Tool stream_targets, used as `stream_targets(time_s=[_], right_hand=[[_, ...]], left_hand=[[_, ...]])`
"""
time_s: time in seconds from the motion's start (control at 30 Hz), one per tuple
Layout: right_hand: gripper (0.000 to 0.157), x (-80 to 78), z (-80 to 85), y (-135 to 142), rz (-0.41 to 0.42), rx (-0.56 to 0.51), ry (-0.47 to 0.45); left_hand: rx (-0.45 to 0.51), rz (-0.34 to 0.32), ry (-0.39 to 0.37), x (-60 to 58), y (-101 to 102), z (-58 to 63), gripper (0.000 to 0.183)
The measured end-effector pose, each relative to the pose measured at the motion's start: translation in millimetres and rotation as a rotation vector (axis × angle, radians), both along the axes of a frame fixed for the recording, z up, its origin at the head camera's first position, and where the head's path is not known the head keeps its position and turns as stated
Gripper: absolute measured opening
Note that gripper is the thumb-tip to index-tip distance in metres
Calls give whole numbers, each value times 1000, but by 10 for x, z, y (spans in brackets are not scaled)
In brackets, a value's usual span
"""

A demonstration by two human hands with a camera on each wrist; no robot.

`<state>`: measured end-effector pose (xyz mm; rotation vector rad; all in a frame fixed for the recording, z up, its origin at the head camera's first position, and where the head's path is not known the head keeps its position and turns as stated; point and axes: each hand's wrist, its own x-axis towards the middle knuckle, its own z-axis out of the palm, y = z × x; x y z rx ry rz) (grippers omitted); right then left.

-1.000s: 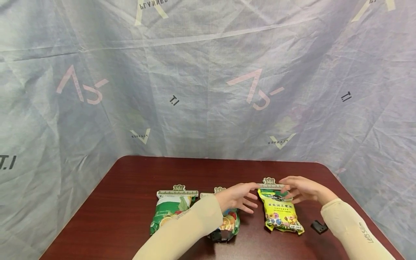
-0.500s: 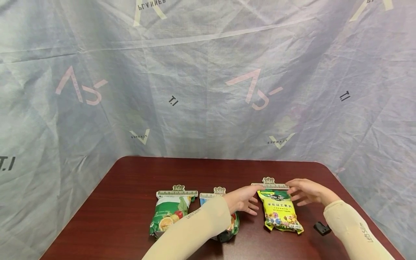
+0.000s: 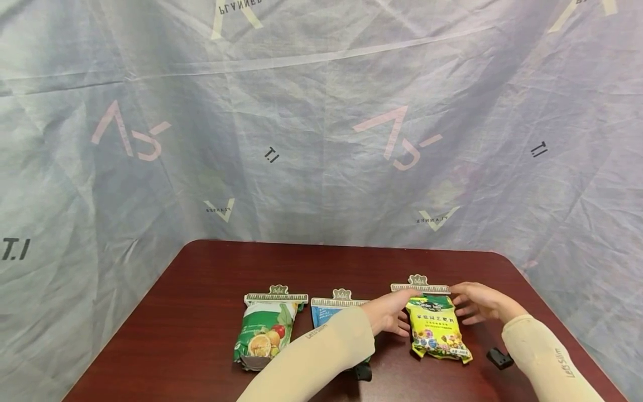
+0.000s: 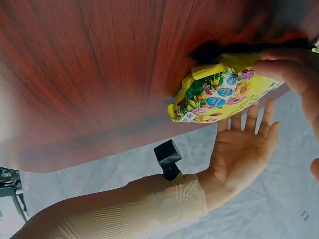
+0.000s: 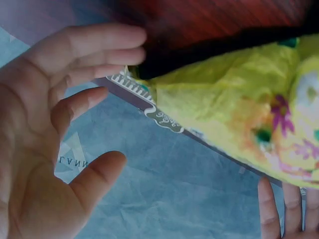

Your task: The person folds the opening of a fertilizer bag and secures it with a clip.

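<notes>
A yellow bag of garden fertilizer [image 3: 436, 329] with printed flowers lies on the table, its top edge held in a long clip [image 3: 421, 288] with piano-key print. On its left side is my left hand [image 3: 389, 312], fingers loosely bent, thumb by the clip's left part. My right hand [image 3: 479, 304] is at the bag's upper right, fingertips close to the clip's right end. In the left wrist view, the right palm [image 4: 241, 157] faces the bag with fingers extended. The right wrist view shows a gap between the right hand's thumb [image 5: 99, 177] and fingers, with nothing in it.
A green bag with fruit print [image 3: 266, 335] and a blue bag [image 3: 324, 315] lie to the left, each with the same kind of clip. My left sleeve [image 3: 326, 349] covers much of the blue one. Grey cloth [image 3: 321, 139] hangs behind the dark red table [image 3: 211, 279].
My left hand has shifted right, closer to the yellow bag. The right hand has drawn back to the right, off the bag's upper corner. The bags have stayed in place.
</notes>
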<state>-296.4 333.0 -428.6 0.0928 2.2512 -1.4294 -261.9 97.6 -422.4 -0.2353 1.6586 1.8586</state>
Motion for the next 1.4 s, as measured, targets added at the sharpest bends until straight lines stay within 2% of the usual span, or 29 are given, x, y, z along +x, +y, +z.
stream_targets(time_s=[0.4, 0.6, 1.03, 1.4], right_hand=[[64, -31, -73, 3, -12, -42, -9], [68, -51, -112, 4, -31, -83, -30], [66, -92, -239, 49, -67, -179, -53], [65, -104, -281, 86, -43, -254, -51]], left_hand=[[38, 98, -25, -65, 77, -107, 73], [63, 123, -27, -111, 82, -139, 74], [109, 125, -47, -177, 70, -182, 72], [105, 118, -49, -175, 49, -171, 65]])
